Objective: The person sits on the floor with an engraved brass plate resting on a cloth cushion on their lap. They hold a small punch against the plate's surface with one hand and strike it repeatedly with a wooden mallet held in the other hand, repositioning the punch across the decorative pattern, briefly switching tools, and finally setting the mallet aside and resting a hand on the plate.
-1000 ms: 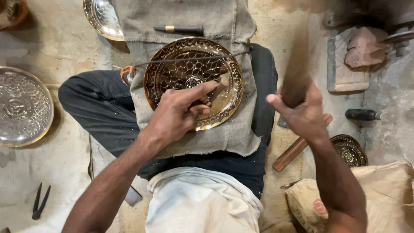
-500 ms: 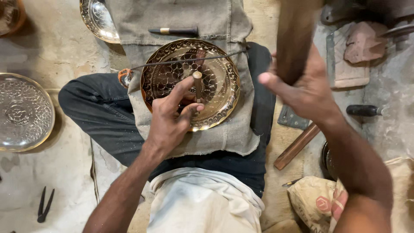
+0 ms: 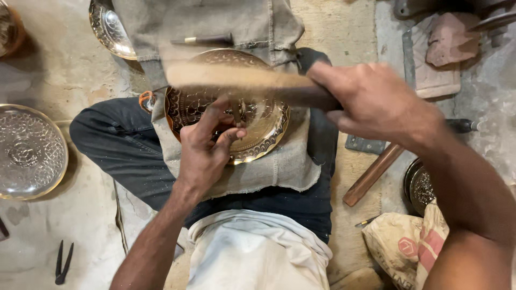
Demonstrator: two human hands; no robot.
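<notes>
Engraved plate [image 3: 258, 134] on lap cloth [image 3: 279, 166]; wooden mallet [image 3: 242, 78], blurred, seemingly above it; silver tray [image 3: 29, 153] left; sack [image 3: 408, 247] right

L hand [image 3: 207, 147] w/ punch on brass plate [image 3: 263, 131], R hand [image 3: 371, 102] w/ mallet [image 3: 236, 78]

Left hand [image 3: 207, 147]: forearm extended up from lower left, wrist bent, fingers pinched together at the tips, thumb pressed against them. Right hand [image 3: 376, 102]: arm brought in from lower right, fist closed in a tight grip, knuckles turned upward, set above the left.
</notes>
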